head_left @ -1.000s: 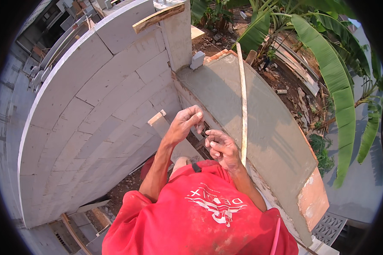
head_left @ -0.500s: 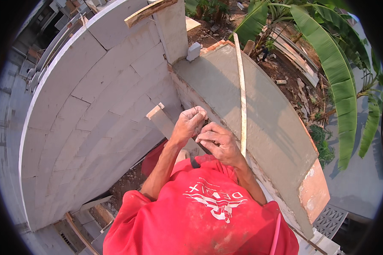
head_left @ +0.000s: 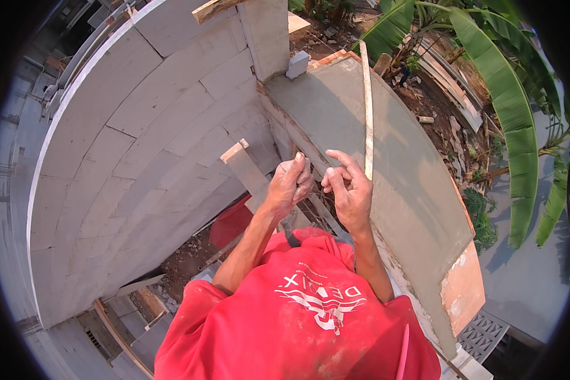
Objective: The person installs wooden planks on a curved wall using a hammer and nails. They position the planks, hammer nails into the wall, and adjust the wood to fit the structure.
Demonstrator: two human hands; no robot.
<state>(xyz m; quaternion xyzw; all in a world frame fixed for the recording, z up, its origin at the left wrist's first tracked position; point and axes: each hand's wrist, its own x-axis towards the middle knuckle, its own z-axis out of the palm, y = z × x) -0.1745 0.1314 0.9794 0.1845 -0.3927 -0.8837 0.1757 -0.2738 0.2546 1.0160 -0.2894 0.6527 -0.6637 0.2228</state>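
My left hand (head_left: 290, 182) is raised in front of my red shirt (head_left: 285, 329), its fingers curled closed; whatever they hold is too small to make out. Just to its right, my right hand (head_left: 349, 189) has the index finger lifted and the others loosely bent apart, with nothing clearly visible in it; the two hands do not touch. An upright-reaching board (head_left: 244, 168) lies beyond my left hand. Behind my right hand a long thin batten (head_left: 367, 107) lies across a grey rendered concrete slab (head_left: 411, 190).
A tall grey block wall (head_left: 120, 164) fills the left, with a timber piece (head_left: 212, 9) on top. A small block (head_left: 297, 64) sits at the slab's far corner. Banana plants (head_left: 506, 107) and debris border the right. Below lie red material (head_left: 228, 225) and rubble.
My hands were close together with fingers meeting; now they are apart, the right moved right and up with its index finger lifted. The left stays closed.
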